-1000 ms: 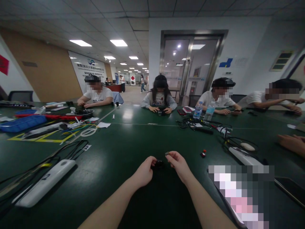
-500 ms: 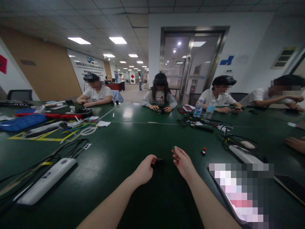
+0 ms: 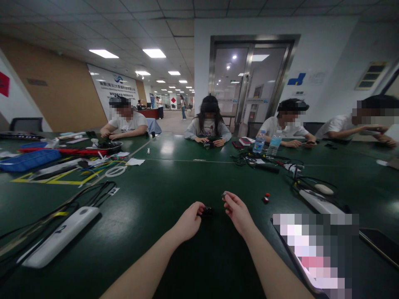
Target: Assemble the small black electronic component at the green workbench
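My left hand (image 3: 189, 221) rests near the middle of the green table (image 3: 174, 178), its fingers closed on a small black object (image 3: 208, 211) whose kind I cannot make out. To the right of it, my right hand (image 3: 236, 211) is raised a little, with thumb and fingertips pinched on a tiny greyish piece (image 3: 224, 194). A narrow gap separates this piece from the black object. Farther right, a small red and dark item (image 3: 266, 198) lies on the table, apart from both hands.
A white power strip (image 3: 62, 236) with cables lies at left. A screen device (image 3: 307, 253), pixelated, and a dark phone (image 3: 380, 245) are at right, below another power strip (image 3: 322, 202). Two water bottles (image 3: 259, 142) and a blue tray (image 3: 31, 160) stand farther back. Several people sit around the table.
My right hand has shifted slightly left, toward my left hand, carrying the tiny piece in its fingertips. My left hand and the black object have hardly moved.
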A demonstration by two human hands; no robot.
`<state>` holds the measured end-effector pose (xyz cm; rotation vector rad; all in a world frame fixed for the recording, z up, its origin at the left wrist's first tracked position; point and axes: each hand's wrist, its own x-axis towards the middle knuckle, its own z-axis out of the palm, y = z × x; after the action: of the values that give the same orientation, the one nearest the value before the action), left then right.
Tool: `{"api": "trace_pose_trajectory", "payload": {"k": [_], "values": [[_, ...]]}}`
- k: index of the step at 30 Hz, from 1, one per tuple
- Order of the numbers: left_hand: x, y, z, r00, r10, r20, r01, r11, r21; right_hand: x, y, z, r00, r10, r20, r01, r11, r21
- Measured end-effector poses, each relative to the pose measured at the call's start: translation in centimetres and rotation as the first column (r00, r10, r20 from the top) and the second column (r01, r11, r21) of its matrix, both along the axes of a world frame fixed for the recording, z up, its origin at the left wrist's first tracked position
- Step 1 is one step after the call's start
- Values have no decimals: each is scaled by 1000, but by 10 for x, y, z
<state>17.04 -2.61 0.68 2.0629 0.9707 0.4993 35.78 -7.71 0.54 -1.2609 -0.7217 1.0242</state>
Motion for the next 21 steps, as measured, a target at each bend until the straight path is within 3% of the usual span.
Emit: {"api": "trace_pose_trajectory", "payload": {"k": [6,9,21], "values": [[2,-1,7,999,49,-20,-50,998,-26,-13,-3,4,928,173,330,-184,983,2],[3,-1,9,999,43,18,-43,999,-13,-17,-2,4,893,232,385,-250,968,-5],[5,1,7,999,30,21,-31,999,31,-23,-4,5,788,294,541,-304,950,-72]]}}
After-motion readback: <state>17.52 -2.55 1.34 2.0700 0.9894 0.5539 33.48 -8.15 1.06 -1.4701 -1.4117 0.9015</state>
